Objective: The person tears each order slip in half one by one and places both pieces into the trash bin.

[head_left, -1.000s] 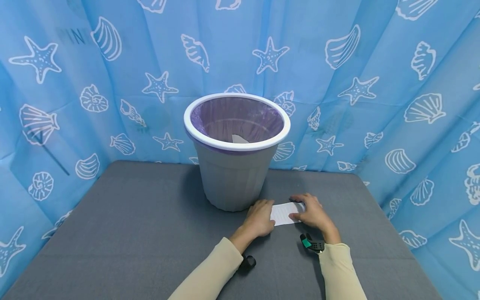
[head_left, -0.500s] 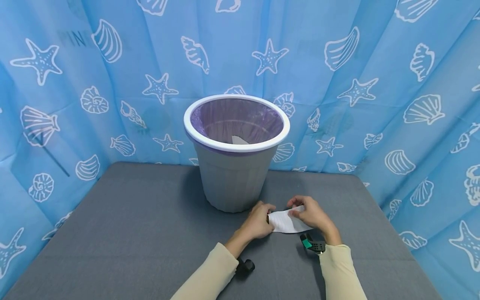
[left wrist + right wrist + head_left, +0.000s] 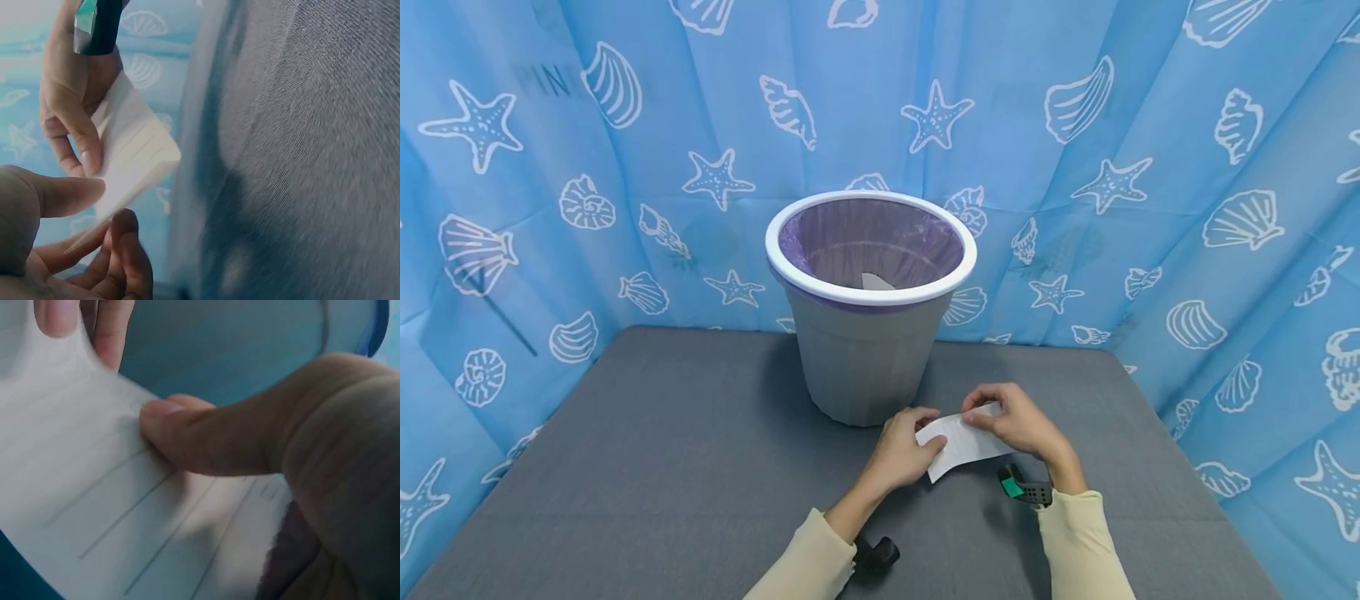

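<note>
A small white sheet of lined paper [image 3: 962, 443] is held between both hands, in front of the bin and raised off the table. My left hand [image 3: 904, 450] pinches its left end, thumb on top and fingers beneath, as the left wrist view shows. At the far edge of the paper [image 3: 125, 506], my right hand [image 3: 1017, 421] pinches with thumb and fingertips. Printed lines run across the sheet in the right wrist view. The paper [image 3: 134, 147] bends slightly between the two grips.
A grey waste bin [image 3: 865, 358] with a white rim and purple liner stands just behind the hands; a piece of white paper [image 3: 876, 282] shows inside it. The grey table [image 3: 662, 467] backs onto a blue shell-print curtain [image 3: 850, 100].
The paper has come up off the table, tilting with its left end nearer me. My left hand has moved slightly left and toward me, and my right hand now pinches the far edge.
</note>
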Available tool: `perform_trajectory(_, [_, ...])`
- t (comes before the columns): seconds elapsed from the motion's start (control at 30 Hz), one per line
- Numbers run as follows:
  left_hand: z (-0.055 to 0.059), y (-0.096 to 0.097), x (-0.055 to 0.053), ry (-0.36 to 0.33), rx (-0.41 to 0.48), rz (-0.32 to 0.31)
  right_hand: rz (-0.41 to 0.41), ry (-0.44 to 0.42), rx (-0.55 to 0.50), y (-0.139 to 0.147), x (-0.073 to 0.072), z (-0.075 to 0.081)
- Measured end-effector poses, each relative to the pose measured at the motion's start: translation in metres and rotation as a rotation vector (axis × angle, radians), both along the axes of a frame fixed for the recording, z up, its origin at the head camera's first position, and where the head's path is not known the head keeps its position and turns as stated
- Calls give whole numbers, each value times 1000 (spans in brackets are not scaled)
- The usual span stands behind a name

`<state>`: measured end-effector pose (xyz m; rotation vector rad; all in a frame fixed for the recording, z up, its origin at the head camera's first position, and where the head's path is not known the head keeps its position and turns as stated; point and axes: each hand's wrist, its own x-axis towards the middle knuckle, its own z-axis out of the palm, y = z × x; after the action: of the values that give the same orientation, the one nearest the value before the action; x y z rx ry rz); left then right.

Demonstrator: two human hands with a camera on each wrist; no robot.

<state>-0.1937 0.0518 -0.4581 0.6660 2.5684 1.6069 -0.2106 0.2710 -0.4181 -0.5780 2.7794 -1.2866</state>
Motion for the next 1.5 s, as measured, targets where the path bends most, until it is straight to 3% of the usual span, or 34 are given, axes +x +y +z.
perform_trajectory(0.23, [21,-24,6,77,72,5,96,53,-99,-20,10,21])
perform_trajectory(0.53, [59,-58,12,123,129,13,95,83,-236,-53,23,41])
perform_trajectory(0.93, [95,-86,24,302,158,99,90,302,-281,-91,32,62])
perform_trajectory(1.13, [103,-99,25,361,148,124,94,334,-346,-107,33,68])
perform_trajectory(1.5, [107,-105,26,332,139,119,29,371,-358,-118,34,65])
